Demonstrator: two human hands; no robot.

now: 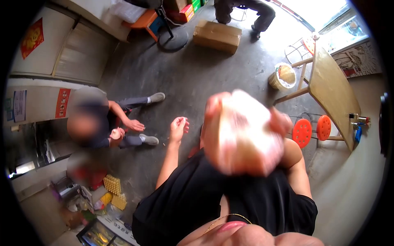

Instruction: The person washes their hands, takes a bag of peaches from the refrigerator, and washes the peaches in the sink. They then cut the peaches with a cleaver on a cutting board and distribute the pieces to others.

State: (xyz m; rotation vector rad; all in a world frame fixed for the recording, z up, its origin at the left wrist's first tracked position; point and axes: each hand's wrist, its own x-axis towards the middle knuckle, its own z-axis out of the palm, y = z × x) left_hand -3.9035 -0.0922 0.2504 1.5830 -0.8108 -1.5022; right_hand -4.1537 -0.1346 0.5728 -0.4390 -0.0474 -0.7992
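Observation:
My left hand (179,128) is held out to the left of my body, its fingers curled in towards the thumb. Something small and pale may be between the fingertips, too small to name. Close to the camera, in front of my chest, my right hand (283,122) is raised and smeared by motion. A blurred white and pink thing (244,135) shows between blurred fingertips there; its kind cannot be made out. Left of my left hand a seated person's hand (134,125) reaches forward, with that person's other hand (117,133) closer to the body.
A cardboard box (217,37) stands on the floor near another person's legs (262,16). To the right are a lined wicker basket (282,76), a wooden table (330,86) and red stools (302,133). Egg trays (112,185) and a display case (106,233) are at lower left.

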